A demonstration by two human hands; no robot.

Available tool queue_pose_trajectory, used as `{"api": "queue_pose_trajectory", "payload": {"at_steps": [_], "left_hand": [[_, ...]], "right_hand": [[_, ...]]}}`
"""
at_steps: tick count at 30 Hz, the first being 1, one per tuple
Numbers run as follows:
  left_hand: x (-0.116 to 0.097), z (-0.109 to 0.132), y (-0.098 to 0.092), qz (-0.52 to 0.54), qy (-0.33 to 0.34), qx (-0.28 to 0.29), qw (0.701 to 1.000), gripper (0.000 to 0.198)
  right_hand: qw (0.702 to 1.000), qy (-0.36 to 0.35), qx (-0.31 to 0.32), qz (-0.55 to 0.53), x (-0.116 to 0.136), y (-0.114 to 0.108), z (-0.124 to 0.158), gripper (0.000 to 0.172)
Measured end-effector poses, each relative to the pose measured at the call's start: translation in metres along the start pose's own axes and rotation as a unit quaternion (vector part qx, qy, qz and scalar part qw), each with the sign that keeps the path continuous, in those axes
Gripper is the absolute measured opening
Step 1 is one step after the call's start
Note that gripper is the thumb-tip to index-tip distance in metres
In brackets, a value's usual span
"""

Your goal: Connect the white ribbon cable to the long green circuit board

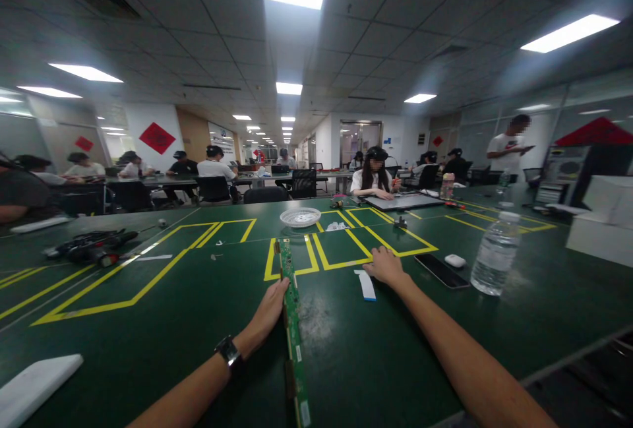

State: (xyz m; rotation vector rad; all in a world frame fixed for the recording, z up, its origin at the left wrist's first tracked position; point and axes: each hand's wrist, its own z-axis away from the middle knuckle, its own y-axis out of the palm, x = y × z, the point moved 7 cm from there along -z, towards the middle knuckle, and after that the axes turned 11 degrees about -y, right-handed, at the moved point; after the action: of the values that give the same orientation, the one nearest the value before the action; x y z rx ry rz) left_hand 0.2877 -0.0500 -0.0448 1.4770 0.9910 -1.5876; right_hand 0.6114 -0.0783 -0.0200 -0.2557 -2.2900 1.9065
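My left hand (271, 303) is closed around a long, narrow green circuit board (293, 322), gripping its left edge. The board points away from me, with its near end running past the bottom of the view; brown connectors and white labels show along it. On the table to the right rests my right hand (386, 266), palm down, its fingers loosely bent and apart from the board. Its thumb side is beside a white flat ribbon cable (366, 286) with a blue end; whether they touch is unclear. Part of the fingertips is hidden. A dark watch is on my left wrist.
Right of my right arm are a phone (442, 271), a white earbud case (455, 260) and a water bottle (496, 253). Ahead stands a white basket (300, 217) near small white pieces (336, 226). Power tools (93, 246) lie left. A person (374, 177) sits across the green table.
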Motion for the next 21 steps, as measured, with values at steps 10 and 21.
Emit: {"api": "queue_pose_trajectory", "payload": {"at_steps": [10,21], "left_hand": [[0.006,-0.005,-0.005,-0.030,-0.002,-0.033,0.999,0.048],[-0.003,0.001,0.002,-0.023,0.005,0.012,1.000,0.045]], "right_hand": [[0.997,-0.013,0.058,-0.043,0.009,0.007,0.001,0.041],[0.994,0.023,0.109,-0.002,0.013,-0.004,0.009,0.056]]}}
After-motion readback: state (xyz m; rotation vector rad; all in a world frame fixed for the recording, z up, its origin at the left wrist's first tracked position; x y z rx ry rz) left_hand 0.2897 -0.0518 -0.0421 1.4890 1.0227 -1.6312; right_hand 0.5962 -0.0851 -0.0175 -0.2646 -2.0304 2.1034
